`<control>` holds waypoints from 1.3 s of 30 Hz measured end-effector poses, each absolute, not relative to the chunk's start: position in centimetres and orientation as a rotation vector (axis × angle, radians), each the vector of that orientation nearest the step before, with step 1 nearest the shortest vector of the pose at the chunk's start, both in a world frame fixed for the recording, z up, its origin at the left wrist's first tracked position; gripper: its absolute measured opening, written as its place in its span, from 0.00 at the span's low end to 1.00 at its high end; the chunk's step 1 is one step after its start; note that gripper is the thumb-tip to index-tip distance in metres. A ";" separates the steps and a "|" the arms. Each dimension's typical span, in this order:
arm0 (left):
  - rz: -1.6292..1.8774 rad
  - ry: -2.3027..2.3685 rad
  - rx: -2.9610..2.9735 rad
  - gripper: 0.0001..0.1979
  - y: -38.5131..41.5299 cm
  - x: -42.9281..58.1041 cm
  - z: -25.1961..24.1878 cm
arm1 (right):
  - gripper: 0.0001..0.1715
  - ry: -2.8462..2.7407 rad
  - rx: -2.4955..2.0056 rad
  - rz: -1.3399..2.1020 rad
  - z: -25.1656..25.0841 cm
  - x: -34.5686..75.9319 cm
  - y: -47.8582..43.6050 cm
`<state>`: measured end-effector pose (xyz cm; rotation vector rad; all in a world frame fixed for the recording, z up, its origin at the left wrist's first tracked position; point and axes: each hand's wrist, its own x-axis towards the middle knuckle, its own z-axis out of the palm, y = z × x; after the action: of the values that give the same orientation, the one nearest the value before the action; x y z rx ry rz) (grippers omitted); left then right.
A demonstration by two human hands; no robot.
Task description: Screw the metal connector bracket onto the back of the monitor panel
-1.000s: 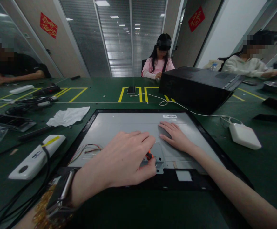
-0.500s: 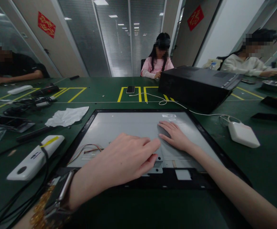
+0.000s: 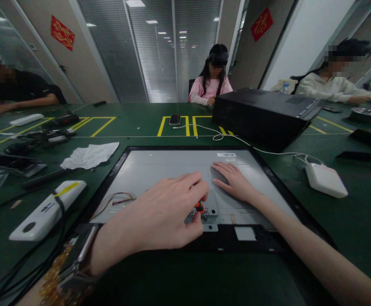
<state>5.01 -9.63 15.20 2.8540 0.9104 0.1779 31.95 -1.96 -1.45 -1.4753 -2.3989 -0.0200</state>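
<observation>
A flat display panel (image 3: 179,159) with a grey metal back and a black frame lies on the table in front of me. My left hand (image 3: 163,212) is closed around a small screwdriver (image 3: 200,207), whose orange and black handle shows between the fingers. Its shaft slants down to a metal bracket (image 3: 213,221) near the panel's front edge; the exact tip is hard to make out. Palm down with fingers stretched out, my right hand (image 3: 235,182) rests on the panel's right half. Thin coloured wires (image 3: 117,196) lie on the panel left of my left hand.
Left are a white handheld device (image 3: 47,212), black cables (image 3: 45,259) and a crumpled tissue (image 3: 91,155). A large black case (image 3: 258,114) stands behind the panel, and a white power adapter (image 3: 326,179) with its cord is right. A phone (image 3: 175,119) lies farther back. Several people sit around.
My left hand has turned at the wrist, its fingers shifting slightly left, so the screwdriver's orange handle and shaft now show. My right hand stays where it was.
</observation>
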 end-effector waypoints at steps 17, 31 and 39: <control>0.151 0.904 2.958 0.08 -9.1 5.1 14.1 | 0.30 -2.414 -1.482 -0.020 -1.2 31.8 -2.1; 0.140 0.912 2.830 0.05 -9.9 5.5 15.3 | 0.29 -2.406 -1.470 -0.034 -1.6 32.0 -1.9; 0.154 0.909 2.867 0.04 -9.6 5.2 14.7 | 0.30 -2.410 -1.474 -0.031 -1.5 31.9 -2.0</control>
<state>5.22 -9.59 14.67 2.8672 0.9087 0.1542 31.95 -1.97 -1.48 -1.4739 -2.4097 -0.0309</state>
